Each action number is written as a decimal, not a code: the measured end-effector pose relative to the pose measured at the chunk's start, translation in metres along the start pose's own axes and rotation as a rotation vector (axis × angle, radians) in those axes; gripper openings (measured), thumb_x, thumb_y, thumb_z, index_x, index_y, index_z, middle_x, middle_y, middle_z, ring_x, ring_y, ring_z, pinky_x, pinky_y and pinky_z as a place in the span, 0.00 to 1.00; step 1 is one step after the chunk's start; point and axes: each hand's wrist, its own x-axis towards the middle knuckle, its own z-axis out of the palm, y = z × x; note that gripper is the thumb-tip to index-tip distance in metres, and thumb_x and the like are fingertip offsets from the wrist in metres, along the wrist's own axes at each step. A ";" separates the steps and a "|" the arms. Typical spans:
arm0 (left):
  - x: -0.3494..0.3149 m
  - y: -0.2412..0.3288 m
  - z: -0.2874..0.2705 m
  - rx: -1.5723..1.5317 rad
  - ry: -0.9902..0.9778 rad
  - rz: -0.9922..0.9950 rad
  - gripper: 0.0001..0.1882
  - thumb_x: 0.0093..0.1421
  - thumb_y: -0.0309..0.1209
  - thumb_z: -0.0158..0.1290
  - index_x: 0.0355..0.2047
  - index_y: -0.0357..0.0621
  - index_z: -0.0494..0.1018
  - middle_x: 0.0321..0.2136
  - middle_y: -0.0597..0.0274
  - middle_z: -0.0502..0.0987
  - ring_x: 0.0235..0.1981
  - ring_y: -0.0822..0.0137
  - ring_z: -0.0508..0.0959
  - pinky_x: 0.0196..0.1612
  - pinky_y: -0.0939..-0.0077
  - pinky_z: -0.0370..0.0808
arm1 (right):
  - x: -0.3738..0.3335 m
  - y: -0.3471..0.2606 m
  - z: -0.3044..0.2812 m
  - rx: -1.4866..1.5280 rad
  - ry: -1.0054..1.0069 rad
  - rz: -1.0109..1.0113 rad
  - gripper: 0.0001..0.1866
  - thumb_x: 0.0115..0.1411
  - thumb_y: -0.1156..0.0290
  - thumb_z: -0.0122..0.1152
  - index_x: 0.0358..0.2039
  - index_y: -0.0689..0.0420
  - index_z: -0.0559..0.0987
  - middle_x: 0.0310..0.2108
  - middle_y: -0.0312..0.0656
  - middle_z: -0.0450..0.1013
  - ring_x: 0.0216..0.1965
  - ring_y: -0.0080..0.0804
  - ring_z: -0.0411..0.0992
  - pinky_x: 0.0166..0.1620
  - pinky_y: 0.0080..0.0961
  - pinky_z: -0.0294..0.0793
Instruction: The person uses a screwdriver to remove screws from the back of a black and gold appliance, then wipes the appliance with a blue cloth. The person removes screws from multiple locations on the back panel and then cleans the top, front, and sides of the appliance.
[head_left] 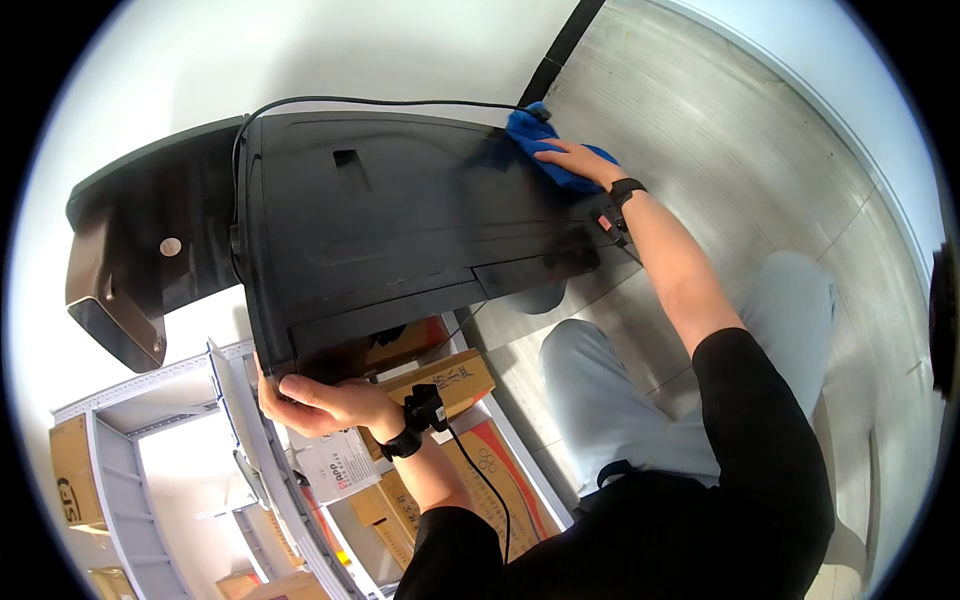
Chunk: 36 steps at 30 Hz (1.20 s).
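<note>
A large black appliance (400, 210) with a smooth side panel fills the middle of the view. My left hand (330, 403) is closed round its near left corner, thumb on top, the fingertips partly hidden. At the panel's far right end, a crumpled blue cloth (575, 180) lies under my right hand (578, 160). That hand grips the cloth and presses it against the black surface. Across the panel's back edge runs a black cable (400, 101), and its plug (538, 113) rests at the cloth. A dark, glossy brown-fronted section (165, 245) juts out at the left.
Metal shelving (130, 500) with cardboard boxes (485, 470) stands at the lower left, close to my left forearm. A white wall (370, 50) rises behind the appliance. Grey wood-look flooring (720, 130) stretches to the right. A strapped black device (425, 408) with a cable sits on my left wrist.
</note>
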 end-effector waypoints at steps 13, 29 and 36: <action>0.000 0.003 0.000 -0.015 -0.005 -0.018 0.19 0.68 0.41 0.44 0.42 0.35 0.74 0.37 0.57 0.73 0.39 0.62 0.73 0.42 0.66 0.70 | -0.051 0.139 -0.020 -0.046 0.281 0.435 0.39 0.58 0.42 0.54 0.62 0.56 0.69 0.61 0.49 0.67 0.63 0.44 0.63 0.64 0.33 0.58; 0.018 0.010 -0.004 -0.011 -0.051 0.130 0.18 0.58 0.43 0.57 0.43 0.46 0.79 0.41 0.65 0.81 0.40 0.61 0.77 0.49 0.68 0.62 | -0.132 -0.114 0.052 0.371 0.037 0.381 0.20 0.67 0.60 0.52 0.53 0.60 0.73 0.46 0.43 0.77 0.44 0.32 0.77 0.48 0.24 0.76; 0.013 0.006 -0.007 -0.079 -0.061 0.050 0.22 0.52 0.43 0.61 0.45 0.47 0.78 0.44 0.65 0.80 0.46 0.65 0.76 0.51 0.68 0.61 | -0.199 -0.323 0.105 0.017 -0.055 -0.220 0.28 0.66 0.66 0.56 0.63 0.62 0.64 0.52 0.40 0.71 0.49 0.23 0.70 0.51 0.20 0.70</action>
